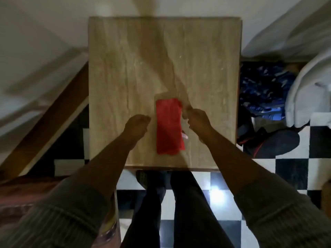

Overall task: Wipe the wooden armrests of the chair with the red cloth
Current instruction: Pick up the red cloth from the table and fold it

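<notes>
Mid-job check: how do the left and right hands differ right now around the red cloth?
The right hand touches the red cloth's far right corner and appears to pinch it; the left hand sits beside its left edge, apparently not touching. The right hand reaches slightly farther than the left. Both hover over the wooden table, fingers curled, sleeves pushed up.

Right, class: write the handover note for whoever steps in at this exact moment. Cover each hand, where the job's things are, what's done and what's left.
Left hand: loosely curled, empty, over the wooden table just left of the red cloth.
Right hand: at the cloth's far right corner, fingers seeming to pinch the edge; blur leaves the grip unclear.
Cloth: folded in a long rectangle, flat on the table near its front edge.
Done: nothing visible; no chair armrests in view.
Left: lift the cloth, find the chair, wipe both wooden armrests.
</notes>
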{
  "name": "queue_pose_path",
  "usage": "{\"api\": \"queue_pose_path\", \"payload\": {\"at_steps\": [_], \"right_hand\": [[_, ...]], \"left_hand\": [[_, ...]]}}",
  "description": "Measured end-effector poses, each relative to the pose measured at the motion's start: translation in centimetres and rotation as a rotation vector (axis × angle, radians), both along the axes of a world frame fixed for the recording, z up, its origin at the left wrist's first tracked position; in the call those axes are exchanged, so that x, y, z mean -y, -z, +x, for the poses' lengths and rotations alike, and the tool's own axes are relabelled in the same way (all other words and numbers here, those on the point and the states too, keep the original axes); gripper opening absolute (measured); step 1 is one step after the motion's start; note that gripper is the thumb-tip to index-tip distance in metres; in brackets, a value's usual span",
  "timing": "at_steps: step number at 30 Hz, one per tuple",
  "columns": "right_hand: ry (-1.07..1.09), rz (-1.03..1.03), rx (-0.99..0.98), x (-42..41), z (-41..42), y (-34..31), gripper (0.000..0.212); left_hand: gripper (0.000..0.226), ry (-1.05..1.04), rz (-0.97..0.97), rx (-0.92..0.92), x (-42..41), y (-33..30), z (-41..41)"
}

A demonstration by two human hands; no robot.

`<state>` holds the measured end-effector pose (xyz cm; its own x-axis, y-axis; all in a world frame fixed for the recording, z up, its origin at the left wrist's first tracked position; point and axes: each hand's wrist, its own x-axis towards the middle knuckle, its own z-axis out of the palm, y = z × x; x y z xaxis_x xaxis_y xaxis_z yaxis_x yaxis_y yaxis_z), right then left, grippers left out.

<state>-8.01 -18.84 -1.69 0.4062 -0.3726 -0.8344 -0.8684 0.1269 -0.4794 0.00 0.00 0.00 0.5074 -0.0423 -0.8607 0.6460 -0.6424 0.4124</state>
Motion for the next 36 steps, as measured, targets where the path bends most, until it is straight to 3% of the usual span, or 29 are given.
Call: {"api": "queue_pose_path", "payload": {"at_steps": [5,9,13,21,31,36], "right_hand": [[-0.108,-0.027,0.074,-1.7,-0.3,3.9,0.028],[-0.172,-0.085,0.129,-2.7,-0.4,4.5,0.031],[-0.182,-0.085,0.148,-3.9,-0.8,4.8,0.027],[-0.374,-0.047,0.235,-8.4,-1.7,1.6,0.022],[-0.619,0.000,0.399,-20.9,-3.0,-6.0,0.020],[-0.769,0.043,0.455,-28.1,-4.6,-9.4,0.021]], "left_hand": [[0.006,0.009,-0.046,0.020,2.0,4.4,-1.9],[0.017,-0.051,-0.016,0.062,2.7,5.9,-2.1],[0.010,-0.118,-0.035,0.049,1.5,5.7,-2.8],[0.014,-0.320,-0.101,0.036,-5.0,1.2,-6.2],[0.010,-0.571,-0.071,0.314,-18.0,-5.6,-13.2],[0.013,-0.745,-0.062,0.353,-24.6,-8.9,-17.1]]}}
